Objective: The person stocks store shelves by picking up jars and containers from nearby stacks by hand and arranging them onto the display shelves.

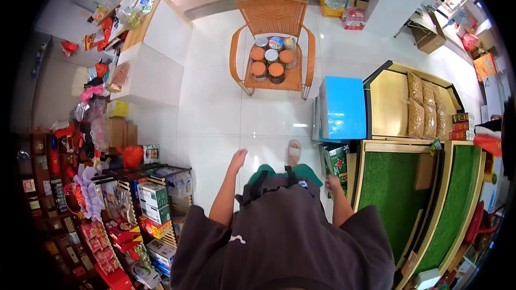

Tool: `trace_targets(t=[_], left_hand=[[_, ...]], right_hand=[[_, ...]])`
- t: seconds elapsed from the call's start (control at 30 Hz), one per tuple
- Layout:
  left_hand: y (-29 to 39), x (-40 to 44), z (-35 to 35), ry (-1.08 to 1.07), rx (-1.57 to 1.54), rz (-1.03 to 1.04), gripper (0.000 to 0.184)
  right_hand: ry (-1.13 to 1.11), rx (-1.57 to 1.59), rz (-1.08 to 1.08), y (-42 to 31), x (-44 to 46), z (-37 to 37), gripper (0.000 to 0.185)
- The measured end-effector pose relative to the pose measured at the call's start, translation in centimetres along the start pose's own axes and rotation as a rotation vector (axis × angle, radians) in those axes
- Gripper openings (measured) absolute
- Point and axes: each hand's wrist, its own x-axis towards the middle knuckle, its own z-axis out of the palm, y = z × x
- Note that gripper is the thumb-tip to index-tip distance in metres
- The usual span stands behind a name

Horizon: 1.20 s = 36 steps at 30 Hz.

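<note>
My left hand hangs in the air over the white tiled floor, left of my legs, with its fingers apart and nothing in it. Low at my right side is my right hand, beside a green carton; its fingers are mostly hidden from above, and I cannot tell whether it touches the carton. Ahead stands a wicker armchair. On its seat are several jars with orange lids and a few tins with pale or blue lids.
A blue box stands ahead on the right, beside a wooden display bin with bagged goods. Green-lined bins run along my right. Shelves of packets and boxes and a white counter flank my left.
</note>
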Motion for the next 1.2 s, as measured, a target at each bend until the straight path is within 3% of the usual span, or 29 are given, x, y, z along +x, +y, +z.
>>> trace_targets(t=[0.1, 0.2, 0.23, 0.3, 0.37, 0.4, 0.57, 0.63, 0.67, 0.73, 0.77, 0.83, 0.93, 1.0, 1.07, 1.13, 1.2], left_hand=[[7.4, 2.2, 3.0, -0.059, 0.032, 0.309, 0.048], [11.8, 4.2, 4.9, -0.179, 0.153, 0.385, 0.042], [13.3, 4.4, 5.0, -0.185, 0.154, 0.382, 0.042], [16.2, 5.0, 4.6, -0.362, -0.196, 0.085, 0.044], [17.4, 7.7, 3.7, -0.375, -0.308, 0.028, 0.045], [17.8, 9.1, 3.1, -0.374, -0.426, -0.024, 0.045], [19.2, 18.7, 0.3, -0.320, -0.273, -0.073, 0.048], [16.5, 25.7, -0.8, -0.271, 0.185, -0.025, 0.045], [16.8, 28.3, -2.0, -0.293, 0.198, -0.027, 0.045], [16.3, 30.6, -3.4, -0.387, 0.552, 0.116, 0.042], [16.3, 31.4, -3.2, -0.407, 0.540, 0.108, 0.042], [18.6, 32.4, -4.6, -0.261, 0.419, 0.135, 0.042], [21.2, 34.3, -5.6, -0.271, 0.383, 0.095, 0.042], [20.0, 38.6, -4.1, -0.265, 0.432, 0.095, 0.043], [18.1, 41.4, -3.4, -0.304, 0.281, -0.007, 0.042], [22.2, 41.9, -2.9, -0.293, 0.143, -0.104, 0.043], [22.4, 42.9, -1.9, -0.285, 0.021, -0.211, 0.044]], right_hand=[[0.051, -0.061, -0.184, -7.0, 3.3, 0.4, 0.036], [-0.025, 0.074, -0.350, -17.5, 0.7, 3.6, 0.034], [-0.045, 0.056, -0.403, -20.4, -0.4, 4.6, 0.034], [-0.058, 0.043, -0.444, -24.4, -0.9, 6.6, 0.034], [-0.063, 0.020, -0.496, -26.9, -0.6, 8.3, 0.035], [-0.052, 0.022, -0.488, -27.5, -0.7, 8.9, 0.035], [-0.108, -0.017, -0.247, -28.7, -1.0, 11.1, 0.046], [-0.032, 0.011, -0.124, -26.7, 1.5, 11.4, 0.051], [-0.016, 0.026, -0.111, -26.8, 1.5, 12.3, 0.051], [0.128, -0.071, 0.082, -26.2, 0.3, 12.1, 0.052], [0.144, -0.081, 0.098, -27.0, 0.9, 11.8, 0.052], [0.124, -0.078, 0.027, -29.1, 3.9, 13.0, 0.050], [0.199, 0.033, -0.162, -34.2, 2.5, 16.2, 0.045], [0.235, -0.157, -0.280, -39.2, 2.4, 19.6, 0.042], [0.226, -0.509, -0.553, -42.1, 4.0, 23.6, 0.042], [0.090, -0.488, -0.627, -43.8, 7.3, 28.5, 0.048], [-0.237, 0.063, -0.169, -47.1, 8.4, 33.3, 0.057]])
